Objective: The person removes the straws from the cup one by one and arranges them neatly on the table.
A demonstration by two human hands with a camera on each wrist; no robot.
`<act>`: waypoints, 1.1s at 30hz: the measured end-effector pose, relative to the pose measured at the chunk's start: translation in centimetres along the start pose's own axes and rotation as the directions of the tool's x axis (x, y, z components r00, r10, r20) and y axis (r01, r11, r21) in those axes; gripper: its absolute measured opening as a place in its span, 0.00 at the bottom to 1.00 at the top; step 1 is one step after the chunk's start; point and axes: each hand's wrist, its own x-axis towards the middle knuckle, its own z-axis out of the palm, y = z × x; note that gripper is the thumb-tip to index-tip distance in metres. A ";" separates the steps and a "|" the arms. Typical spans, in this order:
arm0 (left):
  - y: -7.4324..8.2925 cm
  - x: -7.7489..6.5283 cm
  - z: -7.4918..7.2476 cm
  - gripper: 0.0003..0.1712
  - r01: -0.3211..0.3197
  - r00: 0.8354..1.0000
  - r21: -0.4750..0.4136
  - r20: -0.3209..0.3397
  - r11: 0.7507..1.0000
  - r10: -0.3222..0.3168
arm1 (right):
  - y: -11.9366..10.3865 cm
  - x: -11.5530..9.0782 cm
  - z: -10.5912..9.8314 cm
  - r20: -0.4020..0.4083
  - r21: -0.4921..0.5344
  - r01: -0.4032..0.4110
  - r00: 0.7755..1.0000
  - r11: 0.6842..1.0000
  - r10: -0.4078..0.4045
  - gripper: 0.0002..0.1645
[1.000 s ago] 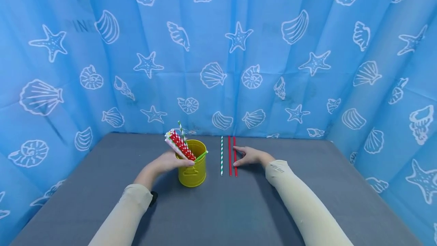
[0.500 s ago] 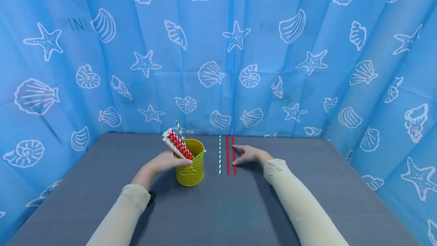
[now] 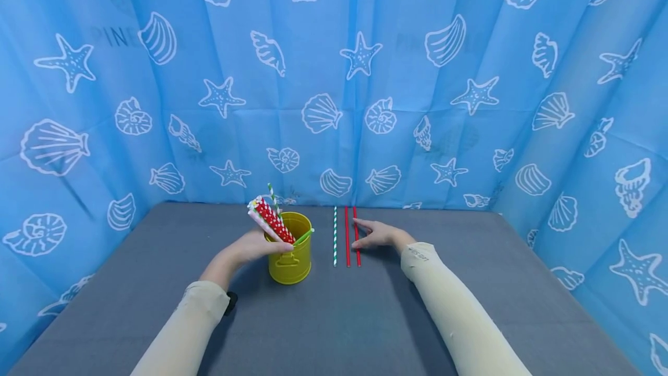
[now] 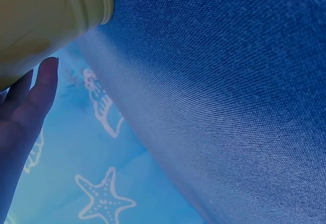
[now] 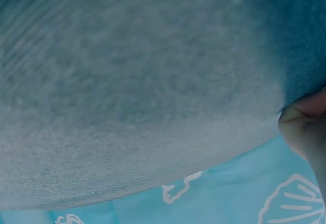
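Observation:
My left hand (image 3: 256, 246) grips a yellow bucket (image 3: 290, 268) at its side, thumb across the front near the rim. In the left wrist view, fingers (image 4: 43, 89) lie along the bucket's wall. A bunch of paper straws (image 3: 273, 219), red with white dots, pale pink and striped green, leans in it to the left. Right of the bucket, a green-and-white striped straw (image 3: 335, 239) and a plain red straw (image 3: 347, 242) lie parallel. My right hand (image 3: 381, 235) is at a second red straw (image 3: 358, 257), thumb and index finger spread along its length, their tips overlapping it.
A grey cloth-covered table (image 3: 334, 329) lies under everything. Behind it and at both sides hangs a blue curtain (image 3: 334, 45) with white shell and starfish prints. A green straw (image 3: 304, 237) sticks out over the bucket's right rim.
The head view has shifted slightly. My right thumb has moved a little left across the nearer red straw. The left hand and the bucket stay as they were.

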 end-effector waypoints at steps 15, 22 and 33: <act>0.0 -0.1 -0.2 0.56 -0.010 1.000 -0.005 0.008 1.000 0.010 | -0.1 0.2 0.2 -0.028 -0.010 -0.015 1.000 1.000 0.015 0.46; 0.0 0.1 0.1 0.54 -0.031 0.999 0.006 0.013 1.000 0.030 | 0.5 -0.3 0.0 -0.025 0.073 0.012 1.000 0.997 -0.010 0.47; -0.1 0.1 0.1 0.55 -0.020 1.000 0.007 -0.008 1.000 0.020 | 0.1 -2.3 -1.0 -0.093 0.268 0.067 0.995 0.961 -0.044 0.45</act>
